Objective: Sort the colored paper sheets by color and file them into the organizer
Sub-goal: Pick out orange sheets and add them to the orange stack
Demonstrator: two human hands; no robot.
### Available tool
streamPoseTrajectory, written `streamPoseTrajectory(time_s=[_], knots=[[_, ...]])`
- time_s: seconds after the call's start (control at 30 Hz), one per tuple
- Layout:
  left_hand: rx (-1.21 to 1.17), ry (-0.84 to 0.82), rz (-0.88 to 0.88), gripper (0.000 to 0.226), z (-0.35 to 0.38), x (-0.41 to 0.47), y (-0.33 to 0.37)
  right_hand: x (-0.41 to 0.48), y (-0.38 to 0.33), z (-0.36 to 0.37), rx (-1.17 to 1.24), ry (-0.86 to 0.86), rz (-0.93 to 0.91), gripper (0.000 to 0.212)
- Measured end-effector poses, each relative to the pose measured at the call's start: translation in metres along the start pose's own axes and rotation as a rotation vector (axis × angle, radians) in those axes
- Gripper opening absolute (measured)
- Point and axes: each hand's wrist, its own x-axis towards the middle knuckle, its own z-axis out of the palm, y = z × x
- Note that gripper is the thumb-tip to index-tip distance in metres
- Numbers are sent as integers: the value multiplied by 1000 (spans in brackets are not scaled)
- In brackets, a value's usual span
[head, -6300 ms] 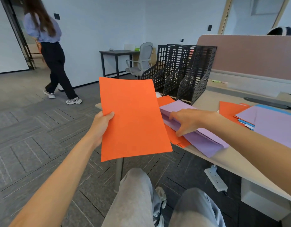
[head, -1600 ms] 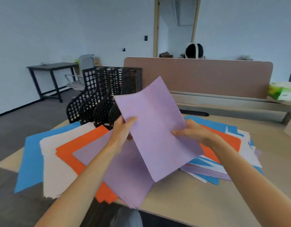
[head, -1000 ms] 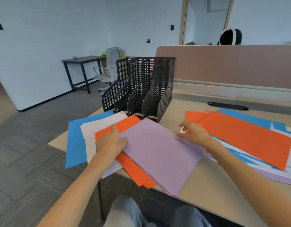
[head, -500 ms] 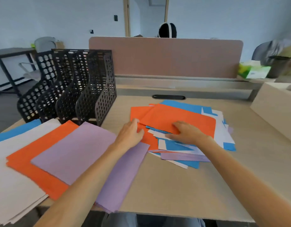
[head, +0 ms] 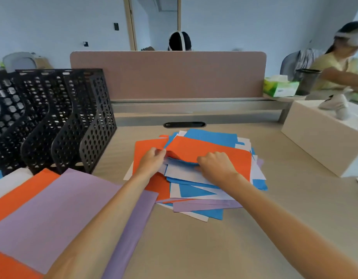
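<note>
My left grip pinches the near left corner of the top orange sheet, fingers curled round its edge. My right grip is curled over the same sheet's near edge, knuckles up; I cannot see my thumb's tip. Between my hands that edge is raised off a bowed blue sheet.

The paper is matte, thin and rectangular. The sheet lies on top of the mixed pile, a skewed fan of orange, blue, white and lilac in the middle of the pale wood-grain table. To my left lie sorted sheets, overlapped like shingles: the lilac stack on the orange stack, which lies on white.

The organizer is black perforated plastic, its upright slots with curved fronts, standing at the table's far left, just behind the sorted sheets. Bare table lies between it and the pile, and in front of me. A beige box borders the right side.
</note>
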Motion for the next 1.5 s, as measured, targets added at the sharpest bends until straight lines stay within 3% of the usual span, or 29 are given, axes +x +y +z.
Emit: streamPoseTrajectory(time_s=[0.13, 0.23, 0.33, 0.4, 0.5, 0.57, 0.7, 0.8, 0.9, 1.03, 1.17, 1.33, 1.5], knots=[[-13, -75, -45, 55, 0, -3, 1, -7, 5, -8, 235, -24, 54, 59], [157, -81, 20, 72, 2, -2, -1, -10, 14, -7, 408, -71, 151, 59], [438, 31, 88, 43, 7, 1, 3, -6, 27, 9, 476, -51, 255, 54], [664, 147, 189, 37, 10, 1, 8, -1, 42, 24, 519, -99, 324, 57], [789, 308, 383, 37, 8, 5, 10, 2, 67, 38, 551, -314, 442, 89], [654, 306, 387, 39, 2, 14, 11, 1, 77, 45, 554, -344, 481, 98], [339, 145, 118, 52, -12, 33, 14, 7, 80, 44, 541, -265, 535, 89], [384, 3, -103, 67, -17, 36, 6, 13, 80, 41, 691, -241, 577, 69], [357, 93, -226, 64, -30, 42, -9, 17, 74, 35, 845, -240, 550, 61], [108, 81, -257, 71, -47, 47, -14, 17, 51, 30, 865, -244, 455, 46], [204, 102, -283, 70, -48, 48, -11, 13, 30, 28, 908, -188, 442, 43], [29, 91, -307, 74, -53, 58, -8, 11, 9, 34, 912, -116, 444, 43], [-37, 161, -171, 64, -49, 62, -14, 4, 1, 41, 850, 13, 488, 39]])
